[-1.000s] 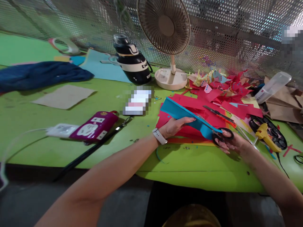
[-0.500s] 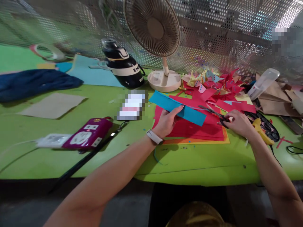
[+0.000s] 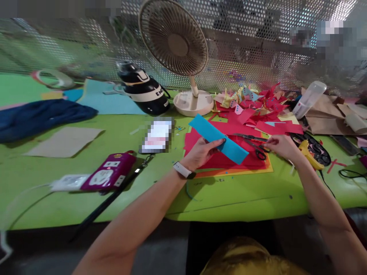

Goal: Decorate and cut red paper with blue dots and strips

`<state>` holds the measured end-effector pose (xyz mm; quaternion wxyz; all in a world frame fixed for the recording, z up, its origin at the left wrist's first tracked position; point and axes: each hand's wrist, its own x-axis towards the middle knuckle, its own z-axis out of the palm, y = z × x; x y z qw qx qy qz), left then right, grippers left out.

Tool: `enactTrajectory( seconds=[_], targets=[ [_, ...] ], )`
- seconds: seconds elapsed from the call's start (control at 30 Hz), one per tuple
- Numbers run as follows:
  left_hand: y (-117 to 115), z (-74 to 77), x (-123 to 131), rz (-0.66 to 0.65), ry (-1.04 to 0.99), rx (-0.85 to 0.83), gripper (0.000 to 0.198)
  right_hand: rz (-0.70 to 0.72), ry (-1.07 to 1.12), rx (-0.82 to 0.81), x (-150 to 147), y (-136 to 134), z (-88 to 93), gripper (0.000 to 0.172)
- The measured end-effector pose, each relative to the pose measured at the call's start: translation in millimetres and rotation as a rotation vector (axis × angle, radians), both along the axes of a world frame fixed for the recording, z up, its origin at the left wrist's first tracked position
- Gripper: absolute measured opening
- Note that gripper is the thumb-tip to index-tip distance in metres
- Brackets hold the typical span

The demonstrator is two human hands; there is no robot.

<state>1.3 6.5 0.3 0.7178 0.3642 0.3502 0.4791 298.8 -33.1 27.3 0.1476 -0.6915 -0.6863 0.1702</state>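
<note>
My left hand point(image 3: 202, 152) is closed on a strip of blue paper point(image 3: 210, 131), thumb on top near its middle. The strip is tilted, its right end lower, above a stack of red paper point(image 3: 206, 162). To the right, my right hand point(image 3: 279, 147) pinches one handle of a pair of dark scissors point(image 3: 252, 140). Their blades are spread and point left, apart from the blue strip. The other finger loop sticks out below the fingers. Orange paper point(image 3: 268, 168) shows under the red stack.
Behind the stack lies a heap of folded red and yellow paper pieces point(image 3: 258, 103). A fan point(image 3: 193, 105), a black bottle point(image 3: 149, 95), a phone point(image 3: 157, 133) and a purple power strip point(image 3: 110, 170) stand or lie leftward. A yellow tool point(image 3: 309, 156) and clear bottle point(image 3: 312, 99) are right.
The scissors have come away from the blue strip's upper edge, and their blades have spread. The thin sliver along that edge no longer shows. My left hand has turned the strip steeper.
</note>
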Motion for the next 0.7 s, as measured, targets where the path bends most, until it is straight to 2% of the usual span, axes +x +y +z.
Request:
enactTrajectory(
  seconds=[0.07,0.1,0.17,0.3,0.4,0.5,0.57,0.63,0.7],
  targets=[
    [2,6.0,-3,-0.074,0.031,-0.005,0.034,-0.036,-0.119,0.197,-1,5,-3.5,0.026],
    [2,9.4,-4,-0.115,0.062,-0.004,0.035,-0.016,-0.185,0.233,-2,8,-6.4,0.03],
    [5,16.5,-7,-0.194,0.153,0.011,0.033,0.034,-0.277,0.169,-4,14,-13.3,0.034],
    [12,30.4,-16,-0.356,0.381,0.12,0.024,0.034,-0.306,0.094,-1,24,-24.7,0.029],
    [24,38.5,-27,-0.494,0.603,0.228,0.024,-0.045,-0.303,0.142,1,26,-26.9,0.026],
    [43,39.6,-39,-0.712,0.848,0.204,0.03,-0.141,-0.265,0.24,3,26,-25.0,0.025],
    [57,34.9,-42,-0.684,0.847,0.206,0.03,-0.162,-0.223,0.297,6,26,-22.6,0.025],
    [68,27.6,-41,-0.446,0.761,0.281,0.025,-0.149,-0.169,0.33,10,27,-19.8,0.026],
    [77,21.8,-33,-0.372,0.754,0.344,0.021,-0.138,-0.097,0.34,15,29,-16.8,0.027]
  ],
)
